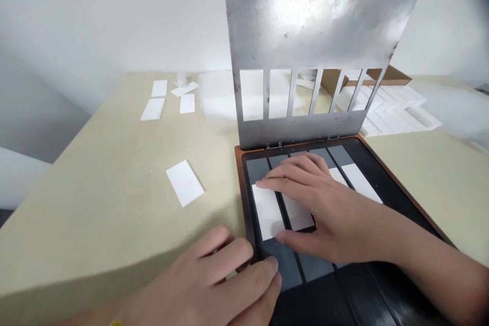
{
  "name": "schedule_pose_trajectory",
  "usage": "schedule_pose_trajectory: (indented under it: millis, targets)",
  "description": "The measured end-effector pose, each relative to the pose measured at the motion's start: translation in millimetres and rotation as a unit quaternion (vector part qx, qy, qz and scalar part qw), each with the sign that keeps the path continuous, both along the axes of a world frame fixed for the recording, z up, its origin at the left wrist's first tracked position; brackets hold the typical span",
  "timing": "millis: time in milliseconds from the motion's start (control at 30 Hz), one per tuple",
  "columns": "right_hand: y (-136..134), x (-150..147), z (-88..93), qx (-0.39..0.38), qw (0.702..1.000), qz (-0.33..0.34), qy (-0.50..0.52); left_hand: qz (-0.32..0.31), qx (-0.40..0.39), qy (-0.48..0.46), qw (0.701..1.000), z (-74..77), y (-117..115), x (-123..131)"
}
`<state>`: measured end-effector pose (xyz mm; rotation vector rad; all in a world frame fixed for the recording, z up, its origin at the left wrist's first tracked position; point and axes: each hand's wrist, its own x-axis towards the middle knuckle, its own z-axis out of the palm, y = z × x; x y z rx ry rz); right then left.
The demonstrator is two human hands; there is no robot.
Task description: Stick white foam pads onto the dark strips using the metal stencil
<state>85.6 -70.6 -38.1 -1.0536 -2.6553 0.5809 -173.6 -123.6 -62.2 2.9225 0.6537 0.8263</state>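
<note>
My right hand (324, 204) lies palm down over the black tray (397, 183), fingers stretched out. Its fingertips touch the far end of the leftmost white card (267, 214), and the thumb is by the near end. Under the palm sits a second white card (297, 212), partly covered; another white card (361, 182) shows to the right. My left hand (229, 280) is at the tray's left edge, with bent fingers and the thumb and index tips close together. Anything between them is hidden. Grey strips (284, 267) line the tray's slots.
A hinged metal plate (301, 35) with several rectangular windows stands upright behind the tray. One white card (185, 183) lies left on the table (126, 183); more cards (153, 109) lie farther back. Behind the plate are a cardboard box (395, 76) and stacked white pieces (401, 112).
</note>
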Motion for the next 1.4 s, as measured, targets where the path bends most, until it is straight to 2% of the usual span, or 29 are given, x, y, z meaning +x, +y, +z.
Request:
schedule_pose_trajectory:
  millis: [300, 500, 767, 1067, 1400]
  targets:
    - [-0.8, 1.5, 0.3, 0.012, 1.0, 0.006, 0.0, -0.007, 0.002, -0.01, 1.0, 0.4, 4.5, 1.4]
    - [-1.4, 2.0, 0.8, 0.012, 1.0, 0.007, -0.005, -0.009, -0.013, -0.008, 1.0, -3.3, -0.2, 0.4]
    - [-2.5, 3.0, -0.7, 0.018, 1.0, 0.005, -0.01, -0.014, -0.004, -0.01, 1.0, 0.8, 1.0, 2.9]
    - [-3.2, 2.8, 1.0, 0.02, 1.0, 0.004, -0.01, 0.002, -0.015, -0.01, 1.0, -5.3, -1.9, 0.4]
    - [-2.2, 2.4, 0.5, 0.018, 1.0, 0.002, -0.011, -0.012, -0.001, -0.001, 1.0, -2.4, -0.3, 0.5]
